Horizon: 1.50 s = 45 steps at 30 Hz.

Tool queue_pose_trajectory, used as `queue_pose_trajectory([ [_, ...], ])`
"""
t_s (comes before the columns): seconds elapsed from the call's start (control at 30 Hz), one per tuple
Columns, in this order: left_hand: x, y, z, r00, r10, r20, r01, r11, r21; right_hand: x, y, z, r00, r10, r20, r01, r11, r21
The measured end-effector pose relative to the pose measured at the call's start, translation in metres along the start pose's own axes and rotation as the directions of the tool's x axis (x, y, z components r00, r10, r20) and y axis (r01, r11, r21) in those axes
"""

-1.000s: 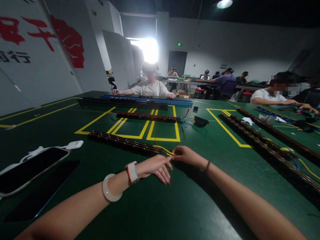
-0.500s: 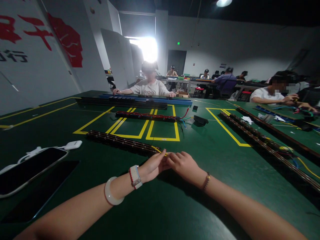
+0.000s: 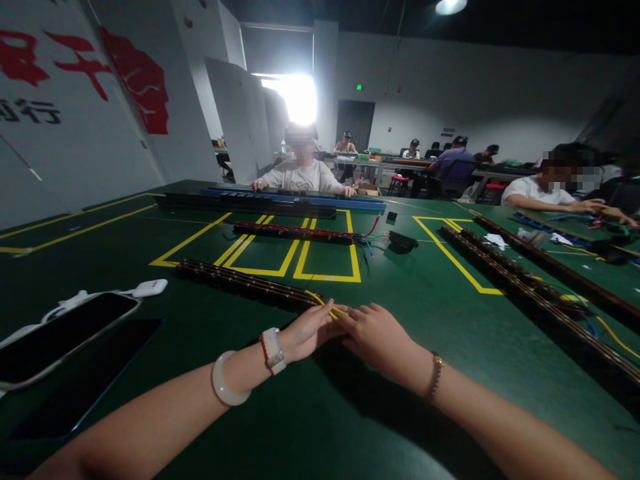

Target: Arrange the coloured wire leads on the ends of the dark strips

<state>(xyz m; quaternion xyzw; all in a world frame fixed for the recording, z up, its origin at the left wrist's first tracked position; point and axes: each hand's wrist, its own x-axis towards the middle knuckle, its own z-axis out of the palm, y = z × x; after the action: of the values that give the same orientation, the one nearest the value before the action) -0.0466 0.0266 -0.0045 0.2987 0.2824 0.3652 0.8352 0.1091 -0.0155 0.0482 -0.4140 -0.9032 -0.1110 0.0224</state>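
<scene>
A yellow wire (image 3: 314, 296) rises from the near right end of a long dark strip with metal lines along it (image 3: 245, 283). My left hand (image 3: 311, 331) is closed on this wire, thumb on top, just past the strip's end. Meeting it fingertip to fingertip, my right hand (image 3: 380, 337) pinches the wire where it comes out between the hands. The wire's far end is hidden by my fingers.
On the green table (image 3: 280, 427) lie a strip with red wires (image 3: 295, 231), a black connector block (image 3: 401, 242), and long rails (image 3: 530, 293) at right. Two phone-like slabs (image 3: 80, 333) lie left. A person (image 3: 300, 175) sits opposite, hands at blue rails (image 3: 360, 204).
My right hand has shifted slightly right and its wrist has turned, with more of the yellow wire showing between my hands. The person opposite has moved one hand inward along the rails.
</scene>
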Motion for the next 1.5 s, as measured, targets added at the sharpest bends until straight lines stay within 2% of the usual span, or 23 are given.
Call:
queue_pose_trajectory([
  [0.1,0.0,0.001,0.001,1.0,-0.006,0.005,0.006,1.0,0.003,0.001,0.001,0.005,0.997,-0.024,0.076,0.025,1.0,-0.011],
  [0.17,0.001,0.001,0.0,1.0,-0.014,0.008,0.014,1.0,0.002,0.001,0.004,0.001,0.998,-0.026,0.065,0.027,1.0,-0.016],
  [0.3,0.001,-0.002,-0.003,0.999,-0.017,0.029,0.016,1.0,0.011,0.001,0.019,-0.011,0.998,0.013,-0.063,-0.018,0.996,-0.084],
  [0.37,0.001,-0.002,-0.004,0.998,-0.004,0.062,0.003,1.0,0.017,0.002,0.03,-0.009,0.991,0.031,-0.131,-0.048,0.99,-0.133],
  [0.5,-0.001,-0.001,-0.001,0.997,0.001,0.083,-0.004,0.999,0.039,0.008,0.049,0.015,0.985,0.022,-0.172,-0.053,0.982,-0.179],
  [0.63,-0.004,0.001,0.005,1.0,-0.016,0.026,0.014,0.999,0.049,0.016,0.054,0.041,0.994,-0.022,-0.107,0.003,0.984,-0.177],
  [0.73,-0.006,0.002,0.007,0.999,-0.032,0.034,0.029,0.997,0.078,0.019,0.054,0.05,0.998,-0.03,-0.053,0.023,0.991,-0.134],
  [0.83,-0.008,0.004,0.007,0.998,-0.054,0.039,0.048,0.989,0.14,0.018,0.057,0.055,0.999,-0.005,-0.05,0.002,0.998,-0.061],
  [0.93,-0.009,0.012,0.002,0.994,-0.105,-0.007,0.102,0.947,0.303,0.014,0.062,0.061,0.997,0.022,-0.07,-0.024,0.999,-0.022],
  [1.1,-0.009,0.025,-0.009,0.981,-0.188,-0.046,0.177,0.779,0.601,0.011,0.065,0.066,0.995,0.024,-0.101,-0.025,1.0,-0.007],
  [1.33,-0.004,0.026,-0.013,0.98,-0.188,-0.07,0.184,0.703,0.687,0.012,0.06,0.059,0.99,0.056,-0.133,-0.053,0.998,0.027],
  [1.5,-0.005,0.028,-0.013,0.979,-0.199,-0.046,0.173,0.69,0.702,0.013,0.057,0.05,0.962,0.101,-0.253,-0.052,0.979,0.196],
])
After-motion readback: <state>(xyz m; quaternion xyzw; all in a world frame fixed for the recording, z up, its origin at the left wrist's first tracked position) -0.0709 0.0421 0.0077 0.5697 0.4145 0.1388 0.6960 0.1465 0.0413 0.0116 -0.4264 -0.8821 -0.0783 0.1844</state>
